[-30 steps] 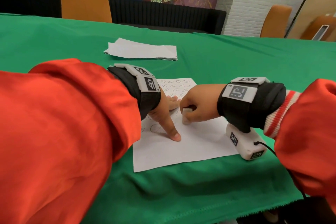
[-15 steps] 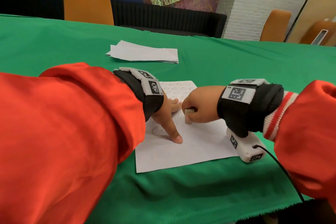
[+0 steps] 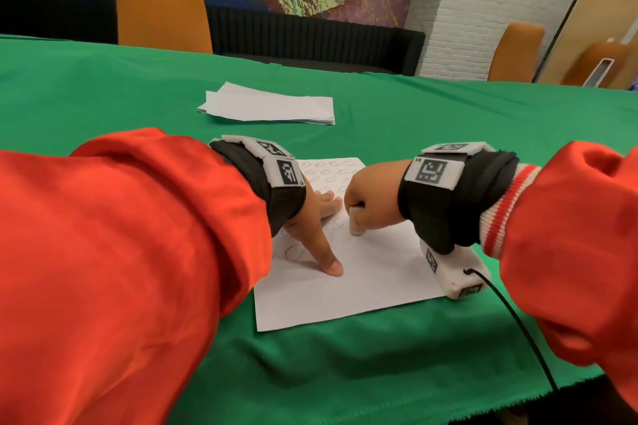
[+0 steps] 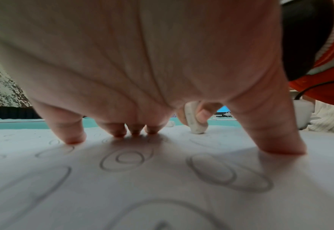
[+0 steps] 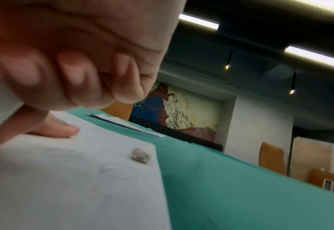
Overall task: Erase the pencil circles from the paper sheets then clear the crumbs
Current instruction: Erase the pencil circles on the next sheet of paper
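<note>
Left hand: fingers spread, pressing sheet flat.
Right hand: clamped on eraser.
Done: sheet's near-right part blank.
Left: many circles, stack mid-table, crumbs.

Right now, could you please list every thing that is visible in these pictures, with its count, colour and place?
paper sheet: one, white, near table edge, pencil circles on its left and far parts
eraser: one, white, on the sheet, gripped by right hand
small eraser piece: one, grey-white, near a sheet corner
paper stack: one, white, farther back on the table
tablecloth: one, green, covers the table
chairs: at least two, orange, behind the table
left hand: fingertips press the sheet
right hand: grips the eraser
</note>
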`<state>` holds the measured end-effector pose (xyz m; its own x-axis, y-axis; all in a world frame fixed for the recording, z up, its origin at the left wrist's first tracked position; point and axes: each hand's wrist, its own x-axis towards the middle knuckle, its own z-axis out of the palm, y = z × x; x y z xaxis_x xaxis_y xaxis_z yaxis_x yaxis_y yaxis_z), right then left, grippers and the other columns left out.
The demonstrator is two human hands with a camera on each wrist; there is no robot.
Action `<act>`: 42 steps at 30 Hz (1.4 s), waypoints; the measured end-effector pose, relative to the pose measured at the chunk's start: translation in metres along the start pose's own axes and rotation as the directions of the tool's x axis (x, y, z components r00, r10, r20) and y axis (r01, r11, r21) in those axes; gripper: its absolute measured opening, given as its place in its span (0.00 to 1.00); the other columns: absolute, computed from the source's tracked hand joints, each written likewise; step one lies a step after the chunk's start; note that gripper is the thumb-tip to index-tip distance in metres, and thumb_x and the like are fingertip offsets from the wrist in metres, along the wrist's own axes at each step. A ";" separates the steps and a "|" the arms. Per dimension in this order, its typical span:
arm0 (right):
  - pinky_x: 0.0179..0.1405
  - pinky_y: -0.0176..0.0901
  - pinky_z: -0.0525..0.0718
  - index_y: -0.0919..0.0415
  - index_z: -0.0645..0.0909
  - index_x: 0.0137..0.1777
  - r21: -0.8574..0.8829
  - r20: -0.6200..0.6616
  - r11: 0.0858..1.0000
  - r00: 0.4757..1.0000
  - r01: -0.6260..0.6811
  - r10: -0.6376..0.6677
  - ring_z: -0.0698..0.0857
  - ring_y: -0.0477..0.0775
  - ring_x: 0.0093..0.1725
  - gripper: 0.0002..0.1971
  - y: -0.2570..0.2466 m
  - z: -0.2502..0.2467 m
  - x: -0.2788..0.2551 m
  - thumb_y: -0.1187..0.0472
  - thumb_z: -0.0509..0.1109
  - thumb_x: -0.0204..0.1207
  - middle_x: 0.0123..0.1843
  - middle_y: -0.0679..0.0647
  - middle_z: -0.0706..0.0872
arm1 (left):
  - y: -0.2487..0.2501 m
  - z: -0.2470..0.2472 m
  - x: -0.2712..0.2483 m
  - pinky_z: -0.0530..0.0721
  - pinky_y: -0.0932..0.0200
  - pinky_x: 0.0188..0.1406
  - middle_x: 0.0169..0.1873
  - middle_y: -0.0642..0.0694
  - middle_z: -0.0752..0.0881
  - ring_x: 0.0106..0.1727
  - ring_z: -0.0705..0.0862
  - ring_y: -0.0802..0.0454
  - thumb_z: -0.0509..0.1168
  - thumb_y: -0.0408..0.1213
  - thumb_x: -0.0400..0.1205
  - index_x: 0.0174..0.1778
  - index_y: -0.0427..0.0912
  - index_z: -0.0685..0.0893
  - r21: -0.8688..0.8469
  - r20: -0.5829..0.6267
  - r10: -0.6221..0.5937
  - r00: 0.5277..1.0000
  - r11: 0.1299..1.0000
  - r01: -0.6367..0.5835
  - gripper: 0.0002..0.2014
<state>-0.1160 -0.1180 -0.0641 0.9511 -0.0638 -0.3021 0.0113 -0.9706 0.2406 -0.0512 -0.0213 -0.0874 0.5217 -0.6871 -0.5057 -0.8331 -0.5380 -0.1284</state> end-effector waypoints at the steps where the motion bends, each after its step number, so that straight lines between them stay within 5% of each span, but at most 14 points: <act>1: 0.26 0.35 0.67 0.56 0.78 0.39 -0.021 0.002 1.000 1.000 -0.003 0.003 0.75 0.49 0.35 0.09 -0.001 0.000 0.001 0.53 0.66 0.77 0.31 0.46 0.75 | 0.001 0.000 0.000 0.49 0.48 0.79 0.83 0.51 0.40 0.84 0.48 0.49 0.62 0.67 0.74 0.83 0.50 0.35 0.000 -0.001 -0.002 1.000 1.000 0.002 0.53; 5: 0.26 0.35 0.66 0.54 0.75 0.36 0.017 0.031 0.999 0.998 0.051 -0.052 0.73 0.44 0.31 0.10 -0.009 -0.001 0.001 0.53 0.69 0.76 0.30 0.44 0.74 | 0.004 -0.003 -0.002 0.56 0.52 0.77 0.83 0.47 0.50 0.82 0.56 0.46 0.64 0.63 0.76 0.84 0.50 0.43 -0.022 -0.024 0.010 1.000 1.000 -0.011 0.48; 12: 0.25 0.34 0.66 0.56 0.74 0.35 0.021 -0.047 0.999 0.998 -0.046 0.047 0.75 0.51 0.38 0.10 -0.001 0.005 0.005 0.55 0.66 0.77 0.32 0.47 0.75 | 0.000 0.000 0.001 0.60 0.52 0.75 0.81 0.49 0.57 0.80 0.60 0.49 0.70 0.61 0.73 0.83 0.46 0.50 -0.099 -0.077 0.027 0.997 0.994 -0.035 0.49; 16: 0.30 0.37 0.69 0.58 0.82 0.56 -0.012 -0.041 0.999 0.998 -0.053 0.052 0.74 0.52 0.44 0.11 -0.005 0.005 -0.002 0.56 0.62 0.79 0.46 0.51 0.79 | 0.001 -0.002 -0.004 0.51 0.48 0.79 0.84 0.50 0.40 0.84 0.48 0.48 0.69 0.63 0.72 0.84 0.52 0.44 -0.070 -0.084 0.014 0.996 0.997 -0.020 0.52; 18: 0.40 0.39 0.70 0.59 0.81 0.60 -0.052 -0.034 0.997 0.998 -0.059 0.057 0.74 0.52 0.45 0.13 -0.008 0.004 -0.001 0.57 0.61 0.80 0.52 0.53 0.82 | -0.001 -0.004 -0.011 0.49 0.48 0.80 0.82 0.50 0.34 0.84 0.44 0.47 0.70 0.61 0.72 0.84 0.58 0.44 -0.085 -0.116 0.002 0.993 0.996 -0.012 0.51; 20: 0.39 0.39 0.70 0.60 0.81 0.58 -0.081 -0.030 0.995 0.998 -0.054 0.052 0.75 0.53 0.46 0.13 -0.010 0.005 0.002 0.58 0.60 0.80 0.56 0.54 0.84 | -0.006 -0.005 -0.020 0.49 0.47 0.80 0.82 0.51 0.34 0.84 0.45 0.47 0.70 0.61 0.73 0.83 0.61 0.44 -0.080 -0.126 -0.008 0.992 0.997 -0.002 0.49; 27: 0.27 0.34 0.65 0.61 0.79 0.49 -0.100 -0.044 0.994 0.999 -0.031 0.027 0.74 0.55 0.45 0.09 -0.007 0.007 -0.002 0.61 0.58 0.79 0.46 0.53 0.78 | -0.015 0.005 -0.037 0.50 0.51 0.79 0.84 0.54 0.42 0.84 0.49 0.50 0.63 0.62 0.78 0.84 0.55 0.49 0.003 -0.050 -0.051 0.997 0.999 0.051 0.43; 32: 0.29 0.35 0.68 0.59 0.82 0.55 -0.018 -0.039 1.000 0.999 -0.023 0.023 0.74 0.54 0.45 0.12 -0.006 0.006 -0.002 0.62 0.58 0.78 0.46 0.51 0.78 | -0.019 0.011 -0.031 0.54 0.53 0.78 0.83 0.52 0.53 0.82 0.56 0.51 0.65 0.59 0.78 0.84 0.52 0.50 -0.101 -0.074 -0.029 0.997 0.995 0.022 0.43; 36: 0.42 0.37 0.72 0.54 0.83 0.53 0.118 -0.054 0.992 0.998 -0.036 0.043 0.76 0.52 0.45 0.10 0.004 0.008 -0.004 0.56 0.63 0.77 0.46 0.49 0.81 | -0.023 0.010 -0.031 0.58 0.53 0.77 0.82 0.52 0.59 0.81 0.60 0.50 0.69 0.60 0.74 0.83 0.55 0.55 -0.126 -0.094 -0.040 0.995 0.992 0.028 0.44; 42: 0.38 0.36 0.71 0.55 0.82 0.52 0.135 -0.124 0.991 0.992 -0.021 0.038 0.77 0.51 0.44 0.08 0.002 0.002 -0.009 0.56 0.63 0.78 0.44 0.48 0.80 | -0.023 0.009 -0.033 0.62 0.55 0.74 0.80 0.49 0.61 0.79 0.63 0.49 0.70 0.57 0.75 0.82 0.52 0.59 -0.127 -0.128 -0.025 0.992 0.992 0.009 0.42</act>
<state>-0.1246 -0.1200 -0.0625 0.9819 -0.0711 -0.1757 -0.0504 -0.9915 0.1198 -0.0509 0.0180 -0.0752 0.5617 -0.7301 -0.3892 -0.7985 -0.6016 -0.0239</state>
